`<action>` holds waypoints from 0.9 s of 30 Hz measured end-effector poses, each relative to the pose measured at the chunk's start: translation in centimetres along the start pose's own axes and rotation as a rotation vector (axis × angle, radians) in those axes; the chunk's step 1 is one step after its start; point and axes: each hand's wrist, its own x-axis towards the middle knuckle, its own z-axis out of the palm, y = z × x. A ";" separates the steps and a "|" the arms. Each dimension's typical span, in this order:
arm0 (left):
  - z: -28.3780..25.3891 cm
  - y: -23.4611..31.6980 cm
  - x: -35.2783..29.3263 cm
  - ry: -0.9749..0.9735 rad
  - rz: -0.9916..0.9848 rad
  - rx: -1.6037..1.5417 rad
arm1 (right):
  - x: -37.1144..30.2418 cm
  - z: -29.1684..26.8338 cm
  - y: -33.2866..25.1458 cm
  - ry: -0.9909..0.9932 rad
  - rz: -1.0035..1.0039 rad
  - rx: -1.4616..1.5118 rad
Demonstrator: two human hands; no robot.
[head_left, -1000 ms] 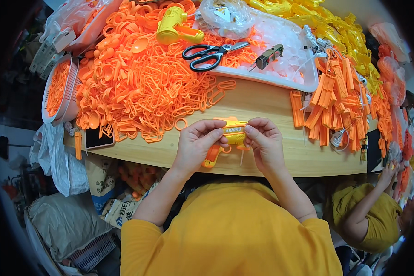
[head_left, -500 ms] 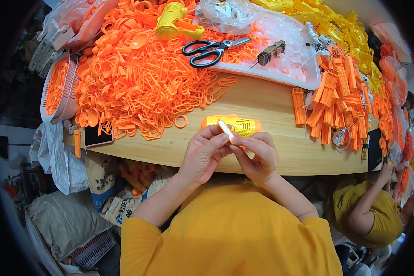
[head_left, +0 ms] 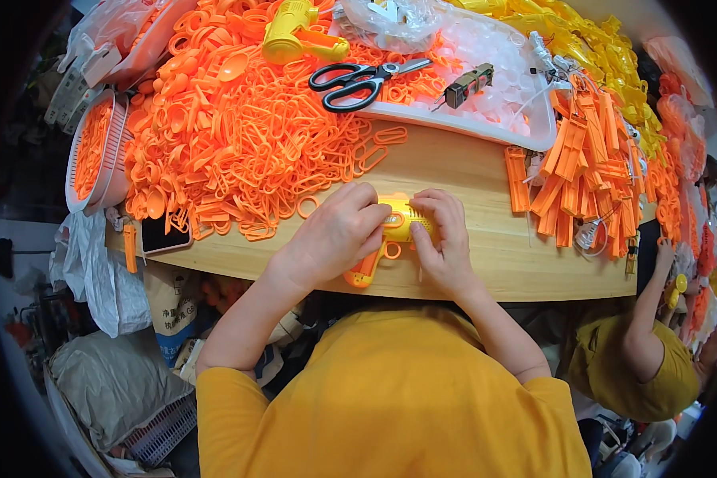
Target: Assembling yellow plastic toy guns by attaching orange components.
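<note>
Head view of assembly work at a wooden surface (head_left: pixel 454 171). The left hand (head_left: pixel 334 235) and right hand (head_left: pixel 446 243) meet over a yellow toy gun (head_left: pixel 396 223) with an orange handle (head_left: pixel 366 271), which lies near the near edge of the surface. The left grip is clenched over the gun's left part, apparently to steady it; the right grip closes on its right end, thumb pressing the underside, seemingly to seat or press a piece there. Far left lies a heap of orange plastic loops (head_left: pixel 239 135), kept within reach beside a round basket (head_left: pixel 95 151); black scissors (head_left: pixel 362 78) and a second yellow toy gun (head_left: pixel 295 36) rest beyond, next to a white tray (head_left: pixel 526 139). Orange strips (head_left: pixel 581 171) pile at right. Half a second earlier the gun lay untouched on the surface while both hands worked a small white piece nearer the body; now both hands are on the gun.
</note>
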 end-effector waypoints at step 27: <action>0.8 -2.4 -2.0 -0.168 -0.811 -0.948 | -1.0 1.6 0.7 0.128 0.040 0.114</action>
